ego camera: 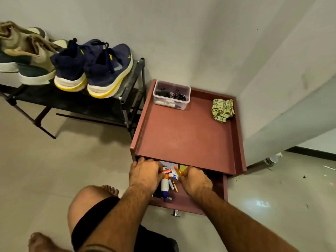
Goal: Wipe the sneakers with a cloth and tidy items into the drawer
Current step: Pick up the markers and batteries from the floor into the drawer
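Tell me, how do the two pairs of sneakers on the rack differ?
The navy sneakers have yellow-edged white soles; the beige and green sneakers have plain white soles. The navy sneakers stand at the rack's right end, next to the cabinet; the beige and green sneakers are further left, partly cut off. Both pairs point heels outward.

Home entryway corner; shoe rack [127, 99] with sneakers [94, 68]; small bedside cabinet [183, 128]; tiled floor [54, 160].

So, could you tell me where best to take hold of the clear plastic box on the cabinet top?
Probably grip the clear plastic box by its two long walls, from above: it sits upright, lidless, with open space on its right.
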